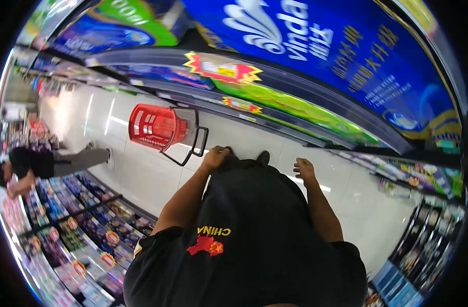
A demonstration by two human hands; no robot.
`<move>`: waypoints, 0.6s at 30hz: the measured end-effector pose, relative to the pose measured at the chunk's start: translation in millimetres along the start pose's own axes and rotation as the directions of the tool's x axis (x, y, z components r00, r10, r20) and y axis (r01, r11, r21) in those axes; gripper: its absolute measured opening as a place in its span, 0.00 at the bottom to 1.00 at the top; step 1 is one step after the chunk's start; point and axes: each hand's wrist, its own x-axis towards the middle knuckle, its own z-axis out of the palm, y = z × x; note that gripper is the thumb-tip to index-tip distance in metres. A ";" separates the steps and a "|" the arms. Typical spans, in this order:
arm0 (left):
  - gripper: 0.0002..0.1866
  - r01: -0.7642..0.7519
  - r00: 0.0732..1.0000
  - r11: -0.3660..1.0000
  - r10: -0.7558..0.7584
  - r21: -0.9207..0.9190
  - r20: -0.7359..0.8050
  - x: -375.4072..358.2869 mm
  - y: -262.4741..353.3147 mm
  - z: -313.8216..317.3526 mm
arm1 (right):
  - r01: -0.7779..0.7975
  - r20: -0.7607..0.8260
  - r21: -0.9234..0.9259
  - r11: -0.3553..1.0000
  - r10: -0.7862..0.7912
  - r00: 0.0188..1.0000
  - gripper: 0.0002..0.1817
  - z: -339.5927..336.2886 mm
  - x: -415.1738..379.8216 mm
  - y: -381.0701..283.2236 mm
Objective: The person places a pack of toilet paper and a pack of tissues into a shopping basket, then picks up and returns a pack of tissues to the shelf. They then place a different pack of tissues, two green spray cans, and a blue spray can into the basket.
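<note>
My left hand [216, 157] hangs in front of my black shirt, beside the black handle [202, 143] of a red shopping basket [154, 125]. Its fingers are loosely bent, and no object shows in them. The basket stands on the pale tiled floor [134, 174] and looks empty. On the other side of my body, my right hand [304, 169] is held over the floor with its fingers loosely curled and apart, holding nothing.
Shelves [295, 84] with large blue Vinda packs [321, 46] run across the front. A person [31, 163] in a black top and cap stands at far left by shelves of small packages [80, 225]. A rack [423, 235] stands at lower right.
</note>
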 end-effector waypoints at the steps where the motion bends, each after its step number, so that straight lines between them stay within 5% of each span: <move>1: 0.28 -0.083 0.996 0.994 0.084 0.069 -0.015 -2.5 -4.5 3.9 | 0.014 0.029 -0.025 1.000 -0.013 0.999 0.25 7.8 2.3 -0.2; 2: 0.28 -0.166 0.985 0.976 0.170 0.142 -0.020 -5.7 -9.2 7.2 | 0.028 0.054 -0.047 0.999 -0.025 0.998 0.25 15.9 3.3 0.7; 9: 0.30 -0.016 0.998 0.995 0.022 0.101 -0.055 -22.6 -40.9 -36.0 | 0.177 0.177 -0.333 0.926 -0.123 0.976 0.25 28.3 16.6 32.2; 11: 0.31 0.026 0.995 0.994 -0.015 0.103 -0.099 -15.3 -64.9 -50.2 | 0.420 0.247 -0.464 0.780 -0.342 0.907 0.25 17.7 47.5 76.5; 14: 0.28 0.116 0.979 0.990 -0.100 0.082 -0.178 -15.1 -88.6 -69.9 | 0.411 0.249 -0.471 0.780 -0.329 0.911 0.24 17.1 38.2 74.9; 18: 0.26 0.007 0.984 1.000 -0.008 -0.004 -0.176 -5.9 -120.8 -76.3 | 0.284 0.164 -0.442 0.851 -0.235 0.958 0.23 33.9 16.2 56.9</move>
